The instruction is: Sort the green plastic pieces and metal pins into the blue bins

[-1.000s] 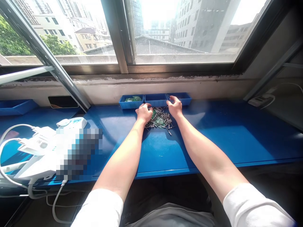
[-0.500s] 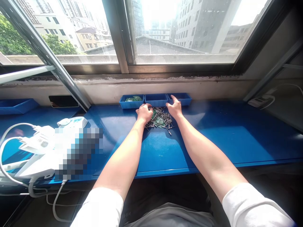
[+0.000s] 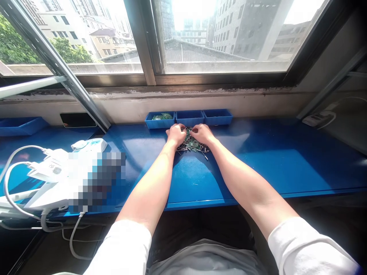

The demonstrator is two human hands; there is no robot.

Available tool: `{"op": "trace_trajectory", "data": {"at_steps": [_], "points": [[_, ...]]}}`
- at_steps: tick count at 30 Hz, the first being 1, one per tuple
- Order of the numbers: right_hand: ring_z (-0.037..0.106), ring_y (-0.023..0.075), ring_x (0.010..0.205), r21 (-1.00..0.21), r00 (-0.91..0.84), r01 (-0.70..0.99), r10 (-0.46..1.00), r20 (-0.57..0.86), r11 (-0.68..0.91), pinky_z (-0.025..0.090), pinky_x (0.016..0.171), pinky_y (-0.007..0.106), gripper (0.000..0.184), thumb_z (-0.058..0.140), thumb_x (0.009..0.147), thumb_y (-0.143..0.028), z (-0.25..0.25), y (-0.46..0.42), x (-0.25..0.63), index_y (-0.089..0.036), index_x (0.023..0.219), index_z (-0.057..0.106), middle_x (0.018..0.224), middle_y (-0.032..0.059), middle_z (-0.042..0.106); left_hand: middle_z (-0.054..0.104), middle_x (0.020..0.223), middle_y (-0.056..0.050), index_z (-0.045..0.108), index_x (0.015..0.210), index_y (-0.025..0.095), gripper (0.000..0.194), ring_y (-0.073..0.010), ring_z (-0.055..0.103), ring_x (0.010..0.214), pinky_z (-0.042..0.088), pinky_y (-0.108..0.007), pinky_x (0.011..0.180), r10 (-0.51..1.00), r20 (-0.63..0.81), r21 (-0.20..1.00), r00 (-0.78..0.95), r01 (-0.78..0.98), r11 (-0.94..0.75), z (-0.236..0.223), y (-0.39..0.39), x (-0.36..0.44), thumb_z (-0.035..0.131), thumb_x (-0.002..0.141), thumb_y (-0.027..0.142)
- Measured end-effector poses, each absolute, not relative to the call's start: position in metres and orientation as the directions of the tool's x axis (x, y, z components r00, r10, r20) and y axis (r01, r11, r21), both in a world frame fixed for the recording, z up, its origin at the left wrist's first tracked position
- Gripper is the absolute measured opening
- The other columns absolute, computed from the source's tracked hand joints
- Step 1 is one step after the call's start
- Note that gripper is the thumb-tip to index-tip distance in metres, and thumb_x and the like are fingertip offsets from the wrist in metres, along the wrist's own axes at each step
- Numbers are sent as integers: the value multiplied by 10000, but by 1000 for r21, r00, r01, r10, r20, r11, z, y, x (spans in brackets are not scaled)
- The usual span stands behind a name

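A pile of thin dark metal pins or screws (image 3: 203, 149) mixed with small green pieces (image 3: 192, 144) lies on the blue table. At the pile's left side rests my left hand (image 3: 176, 134), its fingers curled down into the pieces. My right hand (image 3: 203, 133) is bent over the right side, thumb and fingers drawn together. Whatever either hand pinches is too small or hidden to name. Just behind the hands stand three joined blue bins: the left bin (image 3: 159, 124) holds green pieces in clear wrapping, beside the middle bin (image 3: 189, 115) and the right bin (image 3: 218, 117).
White plugs and a power strip (image 3: 93, 145) with cables crowd the table's left side, beside a pixelated dark object (image 3: 99, 181). A metal shelf post (image 3: 83, 99) rises at the left. Another blue tray (image 3: 21, 126) and a dark phone-like slab (image 3: 78, 120) lie farther left.
My right hand has come back from the right bin, moving left and down to the pile. My left hand has stayed at the pile's left side.
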State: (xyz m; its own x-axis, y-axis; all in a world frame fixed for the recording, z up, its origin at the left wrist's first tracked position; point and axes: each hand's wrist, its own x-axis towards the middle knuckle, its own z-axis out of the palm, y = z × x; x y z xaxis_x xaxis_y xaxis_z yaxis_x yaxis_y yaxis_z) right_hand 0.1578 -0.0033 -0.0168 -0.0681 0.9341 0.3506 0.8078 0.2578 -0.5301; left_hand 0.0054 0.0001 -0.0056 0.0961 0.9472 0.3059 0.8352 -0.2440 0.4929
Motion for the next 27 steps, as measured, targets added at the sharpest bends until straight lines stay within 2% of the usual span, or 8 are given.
{"op": "trace_trajectory", "data": {"at_steps": [5, 7, 17, 27], "points": [[551, 261, 1008, -478, -121, 826, 922, 367, 298, 419, 866, 335, 343, 586, 795, -361, -22, 0, 158, -200, 1084, 674, 1047, 113, 642, 654, 1113, -40, 668, 984, 255, 275, -246, 552, 1096, 350, -366, 961, 939, 330, 501, 95, 825, -260, -10, 4, 5, 465, 808, 318], [525, 281, 1053, -466, -142, 829, 922, 360, 310, 407, 887, 349, 351, 572, 808, -355, -24, 1, 159, -206, 1113, 664, 1087, 120, 621, 655, 1114, -40, 666, 987, 254, 276, -247, 550, 1100, 347, -369, 964, 938, 333, 505, 93, 823, -260, -11, 5, 5, 465, 808, 315], [503, 273, 1055, -483, -146, 821, 930, 336, 303, 395, 888, 338, 233, 553, 803, -275, -23, 0, 158, -212, 965, 709, 1027, 108, 612, 658, 1103, -41, 674, 961, 252, 274, -247, 557, 1082, 347, -375, 949, 940, 325, 494, 107, 828, -265, -11, 4, 5, 459, 808, 325], [582, 199, 875, -451, -132, 844, 928, 348, 289, 432, 781, 281, 234, 569, 804, -377, -17, -3, 155, -230, 869, 740, 948, 58, 650, 658, 1094, -41, 669, 947, 254, 258, -231, 555, 1077, 349, -357, 932, 949, 291, 469, 121, 847, -252, -8, 2, 5, 461, 811, 324]]}}
